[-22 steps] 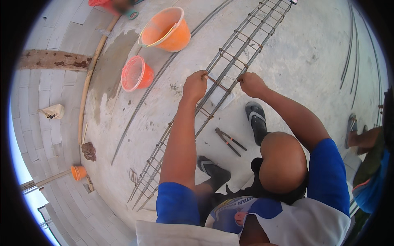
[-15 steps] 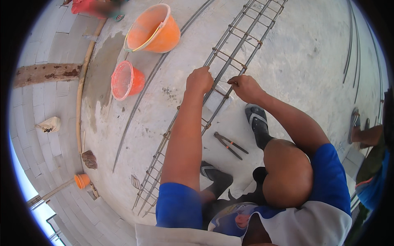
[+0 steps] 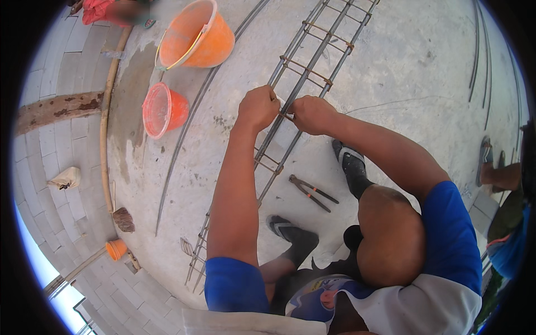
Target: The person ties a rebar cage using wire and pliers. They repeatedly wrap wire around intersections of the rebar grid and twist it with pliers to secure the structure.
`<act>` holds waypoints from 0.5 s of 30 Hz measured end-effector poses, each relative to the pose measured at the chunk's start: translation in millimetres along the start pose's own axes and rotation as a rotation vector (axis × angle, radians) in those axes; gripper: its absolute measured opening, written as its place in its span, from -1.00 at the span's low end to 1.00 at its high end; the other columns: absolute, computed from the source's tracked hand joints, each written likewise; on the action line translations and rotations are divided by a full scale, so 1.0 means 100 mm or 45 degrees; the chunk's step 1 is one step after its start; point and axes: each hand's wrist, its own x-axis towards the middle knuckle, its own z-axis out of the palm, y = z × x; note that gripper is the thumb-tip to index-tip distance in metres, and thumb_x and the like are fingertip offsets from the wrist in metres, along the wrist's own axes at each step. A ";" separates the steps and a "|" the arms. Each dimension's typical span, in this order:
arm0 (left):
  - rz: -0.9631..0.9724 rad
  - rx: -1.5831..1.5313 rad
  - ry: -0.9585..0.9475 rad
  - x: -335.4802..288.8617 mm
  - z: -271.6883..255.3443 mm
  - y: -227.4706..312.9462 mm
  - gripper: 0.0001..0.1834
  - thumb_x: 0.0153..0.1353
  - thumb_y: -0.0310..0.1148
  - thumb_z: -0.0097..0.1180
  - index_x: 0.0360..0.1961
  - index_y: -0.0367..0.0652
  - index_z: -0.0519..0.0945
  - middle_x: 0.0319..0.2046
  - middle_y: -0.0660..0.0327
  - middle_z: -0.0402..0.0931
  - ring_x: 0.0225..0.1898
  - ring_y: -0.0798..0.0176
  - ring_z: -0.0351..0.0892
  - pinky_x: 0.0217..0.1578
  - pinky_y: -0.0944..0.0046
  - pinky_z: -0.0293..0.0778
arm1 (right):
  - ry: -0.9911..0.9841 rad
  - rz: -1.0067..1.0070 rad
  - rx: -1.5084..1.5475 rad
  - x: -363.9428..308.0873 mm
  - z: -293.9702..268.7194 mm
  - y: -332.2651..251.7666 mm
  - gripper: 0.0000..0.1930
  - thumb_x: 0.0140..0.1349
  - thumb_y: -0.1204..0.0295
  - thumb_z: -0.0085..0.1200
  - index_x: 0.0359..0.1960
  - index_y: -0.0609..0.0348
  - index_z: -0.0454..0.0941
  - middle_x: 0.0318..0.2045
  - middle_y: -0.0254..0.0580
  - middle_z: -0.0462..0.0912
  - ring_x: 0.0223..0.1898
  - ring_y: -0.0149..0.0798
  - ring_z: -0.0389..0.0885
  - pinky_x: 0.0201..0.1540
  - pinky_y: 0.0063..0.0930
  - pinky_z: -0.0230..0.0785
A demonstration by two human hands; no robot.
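A long rebar cage (image 3: 313, 64) of ribbed steel bars and small square ties lies slantwise on the concrete floor. My left hand (image 3: 258, 109) is closed at its left bar; whatever its fingers hold is hidden. Across the cage, close beside it, my right hand (image 3: 312, 114) is closed on a thin wire (image 3: 391, 103), whose long end trails right above the floor. Both hands are at one cross tie. Pincers (image 3: 304, 188) with dark handles and orange bands lie on the floor between my feet and the cage.
A large orange bucket (image 3: 215, 44) and a smaller red-orange one (image 3: 177, 110) stand left, near loose bars (image 3: 192, 111). A broom (image 3: 123, 219) and another orange bucket (image 3: 116, 249) are by the block wall (image 3: 61, 151). Other people's limbs show at far right (image 3: 496, 176) and top left.
My right hand has moved left over the cage, nearer to my left hand. The wire's long end now shows to the right. The view has shifted slightly.
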 end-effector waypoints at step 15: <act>-0.069 -0.794 0.278 -0.37 0.39 -0.28 -0.81 0.28 -0.39 0.07 -0.29 -0.36 0.57 -0.36 0.08 0.62 -0.25 0.25 0.58 -0.11 0.28 0.43 | -0.188 -0.131 0.063 0.21 -0.08 -0.01 -0.79 0.04 0.51 0.01 -0.35 0.34 0.65 -0.31 0.15 0.65 -0.18 0.10 0.64 -0.12 -0.13 0.49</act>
